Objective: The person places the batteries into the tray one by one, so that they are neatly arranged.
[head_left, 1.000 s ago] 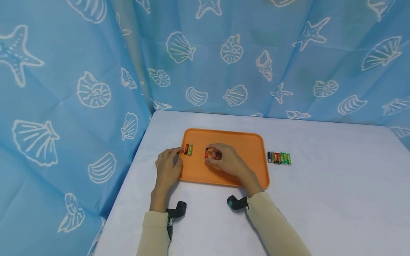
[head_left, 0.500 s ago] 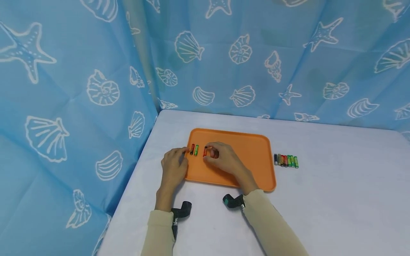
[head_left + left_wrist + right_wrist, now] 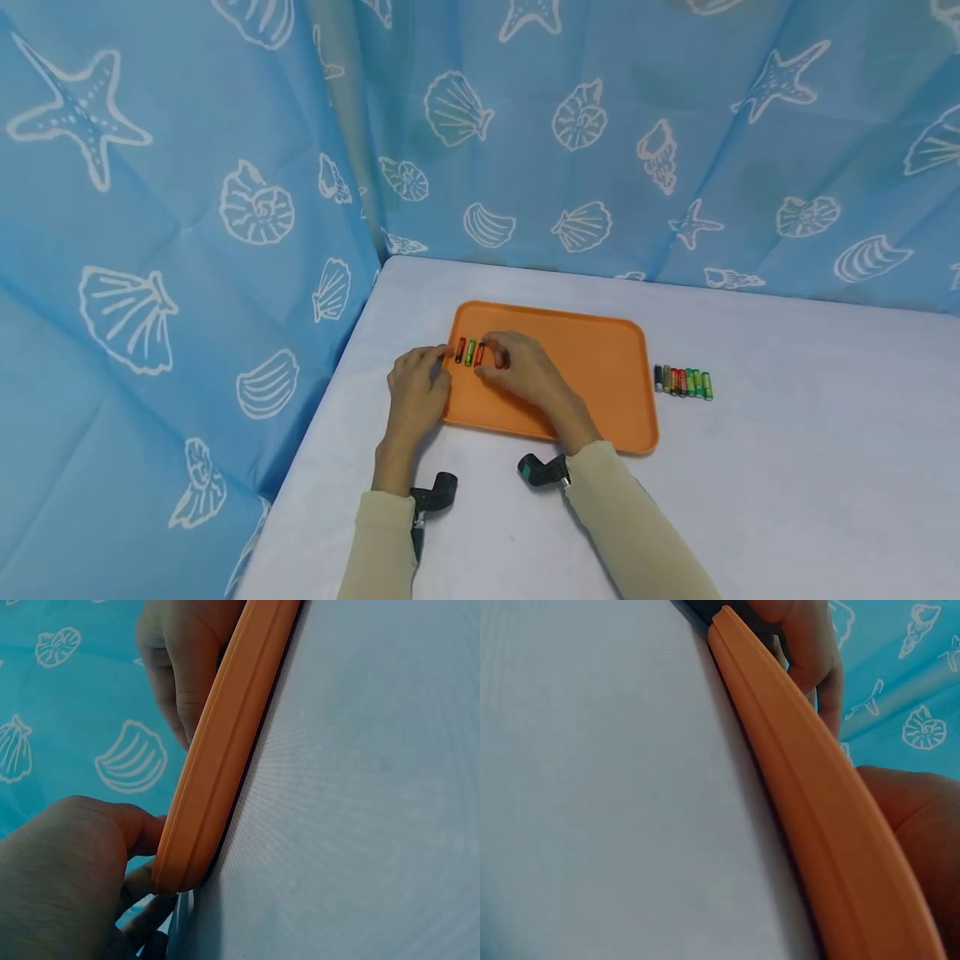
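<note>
On the orange tray (image 3: 577,350), my right hand (image 3: 528,371) pinches a red-and-black battery (image 3: 480,355) at its ends between thumb and forefinger. Just left of it lie a green battery (image 3: 470,352) and another red-and-black battery (image 3: 461,350), all roughly parallel. My left hand (image 3: 417,392) holds the tray's left edge. In the left wrist view, the left thumb is at the tray rim (image 3: 202,780) with the fingers around its outer side. The tray wall hides the batteries in both wrist views.
Right of the tray, a row of several batteries (image 3: 683,382) in black, red and green lies on the white tablecloth (image 3: 795,450). A blue shell-print curtain (image 3: 525,167) rises behind the table and along its left side.
My right hand has moved the red-and-black battery left across the tray, close beside the green one. The left hand has stayed at the tray edge. The head view has shifted slightly.
</note>
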Available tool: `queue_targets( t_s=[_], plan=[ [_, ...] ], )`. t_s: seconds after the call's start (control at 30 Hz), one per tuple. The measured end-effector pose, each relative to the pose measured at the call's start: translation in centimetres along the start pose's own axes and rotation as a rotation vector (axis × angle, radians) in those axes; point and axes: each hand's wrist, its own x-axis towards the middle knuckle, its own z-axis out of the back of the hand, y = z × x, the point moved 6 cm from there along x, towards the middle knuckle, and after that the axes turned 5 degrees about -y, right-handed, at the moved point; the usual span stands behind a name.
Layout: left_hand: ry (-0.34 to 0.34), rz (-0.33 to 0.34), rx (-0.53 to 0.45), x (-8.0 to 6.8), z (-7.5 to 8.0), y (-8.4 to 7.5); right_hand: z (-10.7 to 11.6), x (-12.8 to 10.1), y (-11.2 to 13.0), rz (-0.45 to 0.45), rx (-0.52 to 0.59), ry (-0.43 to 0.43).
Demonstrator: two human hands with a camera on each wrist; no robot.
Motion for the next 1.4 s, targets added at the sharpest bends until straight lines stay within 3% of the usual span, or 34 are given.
queue_targets(
  t_s=[0.2, 0.47, 0.67, 0.87, 1.1, 1.4],
  plan=[
    [0.004, 0.029, 0.001, -1.2, -0.5, 0.2, 1.0, -1.6, 0.2, 0.006, 0.035, 0.022],
    [0.008, 0.06, 0.015, -3.7, -0.3, 1.6, 3.7, -5.7, 1.7, 0.028, 0.05, -0.019],
    [0.018, 0.057, 0.031, -4.5, -0.3, 2.1, 6.2, -8.3, 1.8, 0.051, 0.046, -0.068],
    [0.015, 0.04, 0.026, -4.4, -0.1, 2.3, 8.9, -10.4, 1.5, 0.104, 0.014, -0.12],
    [0.038, 0.069, 0.059, -3.8, 0.7, 2.5, 11.4, -11.4, 1.0, 0.167, -0.004, -0.15],
    [0.015, -0.005, 0.017, -1.2, -0.3, -0.5, 17.6, -11.9, -1.9, 0.146, -0.087, -0.211]
  ],
)
